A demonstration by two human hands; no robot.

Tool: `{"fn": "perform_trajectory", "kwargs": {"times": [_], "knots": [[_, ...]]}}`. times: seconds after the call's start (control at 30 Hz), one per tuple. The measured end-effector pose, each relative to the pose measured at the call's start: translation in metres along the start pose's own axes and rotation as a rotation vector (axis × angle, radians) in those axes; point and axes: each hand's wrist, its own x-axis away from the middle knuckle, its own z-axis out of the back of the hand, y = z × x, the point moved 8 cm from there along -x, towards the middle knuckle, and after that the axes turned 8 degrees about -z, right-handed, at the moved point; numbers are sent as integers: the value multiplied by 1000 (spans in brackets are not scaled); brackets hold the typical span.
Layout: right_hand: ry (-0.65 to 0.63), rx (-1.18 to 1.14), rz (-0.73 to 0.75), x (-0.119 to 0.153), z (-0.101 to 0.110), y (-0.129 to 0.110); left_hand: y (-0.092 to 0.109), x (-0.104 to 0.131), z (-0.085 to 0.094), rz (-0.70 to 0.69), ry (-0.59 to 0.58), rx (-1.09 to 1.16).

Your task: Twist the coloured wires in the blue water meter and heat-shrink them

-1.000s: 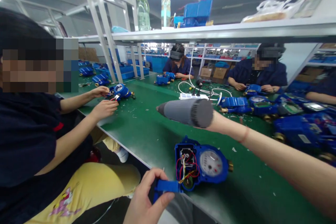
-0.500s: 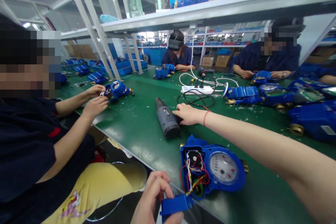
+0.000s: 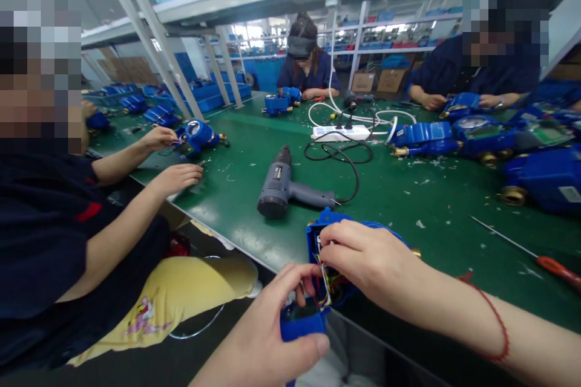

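A blue meter housing (image 3: 336,216) sits at the front edge of the green table, with its round dial mostly hidden by my right hand. My left hand (image 3: 281,320) grips a small blue box (image 3: 302,325) just off the table edge, and its index finger touches the wires. Red, white and yellow wires (image 3: 324,284) run between box and housing. Over the housing's open compartment lies my right hand (image 3: 367,257), fingers bent together at the wires; what they pinch is too hidden to name.
A grey heat gun (image 3: 284,184) lies behind the housing, its cord leading to a white power strip (image 3: 340,133). At right are a screwdriver (image 3: 556,269) and several blue meters (image 3: 549,175). A person's hand (image 3: 175,180) rests on the table at left.
My right hand has let go of the heat gun, now turned with its handle to the right, and has come to the housing. My left index finger has moved to the wires.
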Motion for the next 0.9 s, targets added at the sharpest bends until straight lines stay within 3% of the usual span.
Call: {"fn": "perform_trajectory", "kwargs": {"times": [0.17, 0.33, 0.67, 0.9], "knots": [[73, 0, 78, -3, 8, -4, 0, -14, -2, 37, 118, 253], [127, 49, 168, 3, 15, -14, -5, -23, -5, 95, 252, 309], [143, 124, 275, 18, 24, -15, -18, -13, -2, 109, 478, 546], [115, 130, 263, 38, 25, -7, -26, -6, 0, 131, 529, 586]]}}
